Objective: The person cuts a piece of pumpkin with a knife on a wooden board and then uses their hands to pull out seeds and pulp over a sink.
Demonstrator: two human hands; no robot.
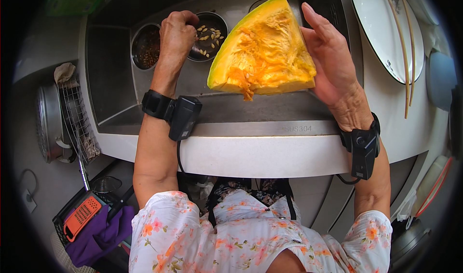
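Observation:
A large pumpkin wedge [267, 51], orange inside with stringy pulp and a green-yellow rind, is held up above the sink by my right hand [330, 56]. The palm and thumb support its right side; most of the fingers are hidden behind it. A strand of pulp hangs from its lower edge. My left hand [178, 34] is closed at the left rim of a dark round bowl [219, 22] inside the sink, its fingertips pinched and partly hidden. Several pale pumpkin seeds [206, 39] lie in that bowl. Whatever the pinch may hold cannot be made out.
Left of the seed bowl, another round container [146, 46] holds small reddish-brown bits. The steel sink [217, 128] has a white counter edge in front. A white oval plate [386, 32] with wooden chopsticks [407, 75] lies at right; an orange grater [83, 218] is at lower left.

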